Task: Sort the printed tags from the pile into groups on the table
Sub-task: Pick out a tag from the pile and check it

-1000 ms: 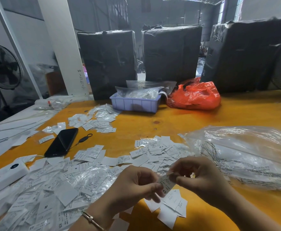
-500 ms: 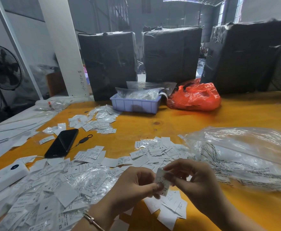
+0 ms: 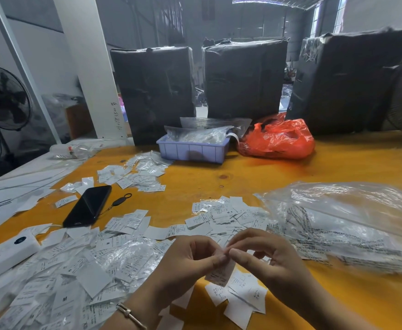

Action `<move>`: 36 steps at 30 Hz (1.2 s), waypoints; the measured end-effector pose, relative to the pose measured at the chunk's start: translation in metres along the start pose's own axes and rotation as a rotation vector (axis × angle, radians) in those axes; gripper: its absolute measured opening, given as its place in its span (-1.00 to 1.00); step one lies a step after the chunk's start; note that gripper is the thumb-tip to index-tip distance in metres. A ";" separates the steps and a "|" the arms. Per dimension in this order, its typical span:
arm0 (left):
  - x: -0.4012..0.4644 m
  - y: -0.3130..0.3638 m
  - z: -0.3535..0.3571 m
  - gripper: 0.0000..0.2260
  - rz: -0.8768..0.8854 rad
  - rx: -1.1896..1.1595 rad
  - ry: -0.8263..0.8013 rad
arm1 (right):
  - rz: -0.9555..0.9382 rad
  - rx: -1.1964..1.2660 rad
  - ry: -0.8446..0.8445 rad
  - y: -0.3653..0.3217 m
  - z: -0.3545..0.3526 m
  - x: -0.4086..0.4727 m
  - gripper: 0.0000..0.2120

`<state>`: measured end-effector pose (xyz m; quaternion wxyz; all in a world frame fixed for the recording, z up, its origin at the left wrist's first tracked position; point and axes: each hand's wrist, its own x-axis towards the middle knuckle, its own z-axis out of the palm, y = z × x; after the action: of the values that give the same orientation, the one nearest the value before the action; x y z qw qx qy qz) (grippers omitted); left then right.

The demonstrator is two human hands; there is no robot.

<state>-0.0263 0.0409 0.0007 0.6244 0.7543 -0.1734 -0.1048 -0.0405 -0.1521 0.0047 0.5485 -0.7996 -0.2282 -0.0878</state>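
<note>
A big pile of white printed tags (image 3: 59, 277), mixed with clear film, covers the near left of the orange table (image 3: 278, 177). Smaller groups of tags lie at the middle (image 3: 223, 215), at the far left (image 3: 135, 175) and just under my hands (image 3: 240, 294). My left hand (image 3: 188, 263) and my right hand (image 3: 273, 258) meet above that near group. Both pinch one white tag (image 3: 220, 273) between thumb and fingertips; it hangs down from the pinch.
A black phone (image 3: 88, 206) with a strap lies left of centre. A white box (image 3: 4, 256) sits at the left edge. A clear bag of tags (image 3: 350, 227) fills the right. A blue tray (image 3: 192, 151), an orange bag (image 3: 278, 139) and three black-wrapped bales (image 3: 245, 77) stand at the back.
My hands have come closer together and lifted slightly with the tag. The tag now hangs lower below my fingertips. The piles on the table have not moved.
</note>
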 end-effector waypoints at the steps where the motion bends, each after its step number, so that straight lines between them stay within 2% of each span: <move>1: 0.000 0.001 -0.001 -0.89 -0.005 0.011 0.012 | -0.007 -0.020 0.028 0.001 -0.002 0.001 -0.88; 3: 0.000 0.001 -0.006 -0.92 -0.003 0.021 0.070 | -0.021 -0.128 0.158 0.006 -0.011 0.003 -0.94; 5: -0.001 0.002 -0.015 -0.97 0.013 0.055 0.155 | -0.014 -0.407 0.302 0.015 -0.024 0.006 -0.91; 7: -0.002 0.003 -0.025 -0.96 0.025 0.137 0.245 | 0.082 -0.660 0.376 0.022 -0.039 0.009 -0.91; 9: -0.003 0.001 -0.034 -0.87 0.017 0.231 0.352 | 0.224 -0.824 0.410 0.029 -0.053 0.012 -0.86; 12: -0.002 -0.004 -0.047 -0.80 -0.013 0.419 0.446 | 0.388 -1.065 0.385 0.037 -0.068 0.015 -0.74; 15: -0.001 -0.008 -0.057 -0.79 -0.098 0.659 0.458 | 0.518 -1.174 0.350 0.045 -0.077 0.015 -0.68; 19: 0.001 -0.013 -0.055 -0.80 -0.177 0.900 0.491 | 0.638 -1.263 0.192 0.053 -0.080 0.016 -0.86; 22: 0.002 -0.015 -0.051 -0.82 -0.155 0.975 0.433 | 0.647 -1.291 0.239 0.053 -0.084 0.017 -0.84; 26: 0.003 -0.020 -0.043 -0.79 -0.021 1.027 0.378 | 0.590 -1.293 0.312 0.053 -0.086 0.016 -0.81; 28: 0.004 -0.022 -0.035 -0.80 0.109 0.964 0.321 | 0.526 -1.262 0.401 0.053 -0.087 0.016 -0.81; 30: 0.005 -0.021 -0.024 -0.84 0.217 0.875 0.210 | 0.408 -1.185 0.531 0.051 -0.084 0.015 -0.90; 31: 0.006 -0.021 -0.019 -0.84 0.245 0.836 0.148 | 0.317 -1.120 0.621 0.051 -0.082 0.014 -0.96; 33: 0.008 -0.022 -0.011 -0.78 0.268 0.799 0.052 | 0.165 -1.001 0.784 0.046 -0.075 0.014 -0.88; 36: 0.009 -0.023 -0.004 -0.70 0.252 0.798 0.002 | 0.054 -0.918 0.802 0.037 -0.066 0.015 -0.85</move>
<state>-0.0133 0.0450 -0.0209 0.2913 0.9101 -0.2909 0.0485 -0.0028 -0.2192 0.0050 0.1930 -0.8645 0.0778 -0.4576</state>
